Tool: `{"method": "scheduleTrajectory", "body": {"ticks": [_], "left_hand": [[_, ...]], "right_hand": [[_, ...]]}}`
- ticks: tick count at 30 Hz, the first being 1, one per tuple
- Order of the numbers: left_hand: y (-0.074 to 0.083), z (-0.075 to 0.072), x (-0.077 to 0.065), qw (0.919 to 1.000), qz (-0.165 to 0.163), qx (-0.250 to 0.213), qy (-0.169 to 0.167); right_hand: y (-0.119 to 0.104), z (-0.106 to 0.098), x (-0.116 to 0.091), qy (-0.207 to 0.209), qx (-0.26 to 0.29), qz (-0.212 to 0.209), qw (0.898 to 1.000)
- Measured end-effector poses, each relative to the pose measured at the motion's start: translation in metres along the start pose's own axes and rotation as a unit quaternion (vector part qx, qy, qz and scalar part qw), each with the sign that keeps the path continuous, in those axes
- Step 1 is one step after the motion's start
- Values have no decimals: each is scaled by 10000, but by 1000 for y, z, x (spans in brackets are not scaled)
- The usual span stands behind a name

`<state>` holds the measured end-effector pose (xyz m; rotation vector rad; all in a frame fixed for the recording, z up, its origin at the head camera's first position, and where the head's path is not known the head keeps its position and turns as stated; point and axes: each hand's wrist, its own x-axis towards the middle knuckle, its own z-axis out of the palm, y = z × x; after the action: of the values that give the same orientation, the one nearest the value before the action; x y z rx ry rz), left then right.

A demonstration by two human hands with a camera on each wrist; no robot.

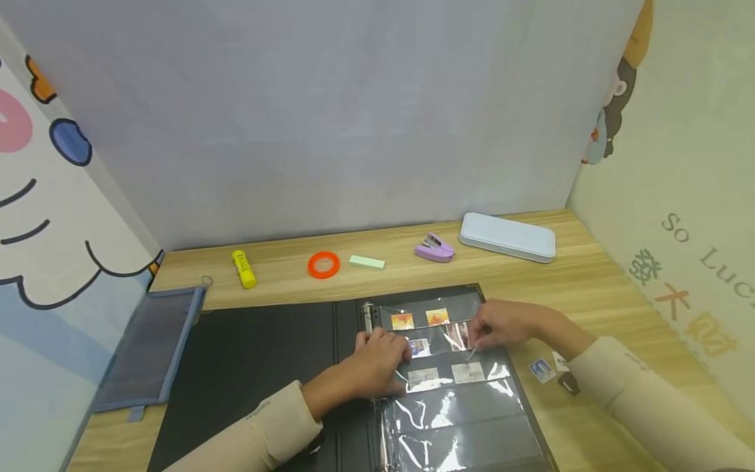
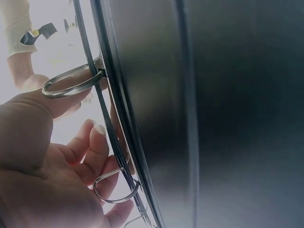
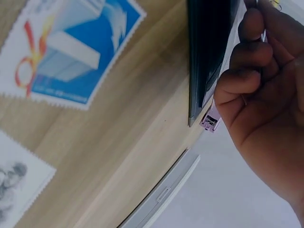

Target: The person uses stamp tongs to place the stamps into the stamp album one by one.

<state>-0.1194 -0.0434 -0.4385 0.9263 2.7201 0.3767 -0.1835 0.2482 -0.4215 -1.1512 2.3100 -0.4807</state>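
Note:
A black ring binder (image 1: pixel 265 354) lies spread out on the table, clear pocket pages on its right side. Stamps sit in the upper rows, among them two orange ones (image 1: pixel 402 321) and a pale stamp (image 1: pixel 468 373) in the third row. My right hand (image 1: pixel 501 324) pinches slim metal tweezers (image 1: pixel 471 354), whose tip overlaps the pale stamp's top edge. Across the page's left edge, beside the metal rings (image 2: pixel 71 85), rests my left hand (image 1: pixel 377 364), fingers relaxed. Loose stamps, one of them blue (image 1: pixel 542 370), lie right of the binder.
Along the back are a yellow glue stick (image 1: pixel 244 269), a red tape roll (image 1: pixel 324 265), a pale green strip (image 1: pixel 367 262), a purple stapler (image 1: pixel 434 249) and a light blue case (image 1: pixel 507 237). A blue-edged mesh pouch (image 1: pixel 150 347) lies left of the binder.

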Motion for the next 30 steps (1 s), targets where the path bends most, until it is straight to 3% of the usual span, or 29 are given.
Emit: {"method": "scheduleTrajectory", "body": {"ticks": [6, 12, 21, 30], "left_hand": [[3, -2, -2, 9999, 77, 80, 4], [10, -8, -11, 9992, 238, 311, 108], [23, 0, -33, 9957, 508, 769, -68], [26, 7, -44, 9907, 574, 1236, 10]], "right_hand": [[10, -1, -12, 290, 89, 252, 9992], [34, -14, -50, 739, 453, 776, 9932], [65, -15, -109, 267, 1088, 1756, 9781], [63, -3, -119, 119, 1632, 1883, 9684]]}}
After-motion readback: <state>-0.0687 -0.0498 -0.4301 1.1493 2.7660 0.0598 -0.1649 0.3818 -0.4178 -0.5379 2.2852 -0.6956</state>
